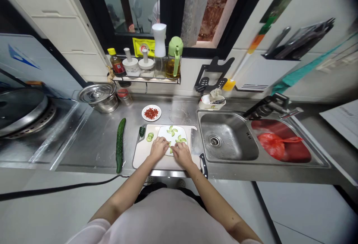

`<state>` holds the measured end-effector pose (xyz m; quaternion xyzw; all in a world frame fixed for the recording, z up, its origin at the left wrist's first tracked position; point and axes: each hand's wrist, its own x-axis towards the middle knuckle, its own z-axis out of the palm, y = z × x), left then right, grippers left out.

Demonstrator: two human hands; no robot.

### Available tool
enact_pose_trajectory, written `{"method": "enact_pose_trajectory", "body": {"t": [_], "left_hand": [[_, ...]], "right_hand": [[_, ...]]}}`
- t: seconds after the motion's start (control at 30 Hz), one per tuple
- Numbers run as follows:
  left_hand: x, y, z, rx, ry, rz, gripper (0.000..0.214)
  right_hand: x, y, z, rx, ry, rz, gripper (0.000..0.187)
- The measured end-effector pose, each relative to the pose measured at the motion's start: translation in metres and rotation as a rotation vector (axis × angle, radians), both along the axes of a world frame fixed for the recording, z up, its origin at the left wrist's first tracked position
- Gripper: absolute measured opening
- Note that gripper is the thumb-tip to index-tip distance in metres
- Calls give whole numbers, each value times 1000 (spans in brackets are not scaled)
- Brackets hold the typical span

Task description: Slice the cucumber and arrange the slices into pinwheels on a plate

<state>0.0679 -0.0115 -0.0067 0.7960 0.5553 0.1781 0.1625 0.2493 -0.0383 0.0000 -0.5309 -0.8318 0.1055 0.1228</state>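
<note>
A white plate point(163, 131) lies on the cutting board point(143, 157), with half-round cucumber slices point(181, 139) set in small fan-like groups on it. My left hand point(159, 148) and my right hand point(181, 154) meet over the plate's near part. Their fingertips are pinched at cucumber slices point(171, 150) there; the fingers partly hide these pieces. Left of the plate, a few round slices point(150, 137) and a dark green cucumber end point(142, 131) rest on the board. A knife with a black handle point(204, 165) lies at the board's right edge.
A whole cucumber point(120, 145) lies left of the board. Behind it stands a small dish point(143, 113) of chopped red pieces. A lidded steel pot point(97, 96) is back left. The sink point(229, 139) is on the right, with a red bag point(271, 145) in its second basin.
</note>
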Motion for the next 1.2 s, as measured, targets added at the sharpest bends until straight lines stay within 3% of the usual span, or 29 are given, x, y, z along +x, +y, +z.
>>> {"method": "enact_pose_trajectory", "body": {"t": [1.2], "left_hand": [[0, -9, 2, -66, 15, 28, 18]], "right_hand": [[-2, -3, 0, -83, 18, 22, 27]]}}
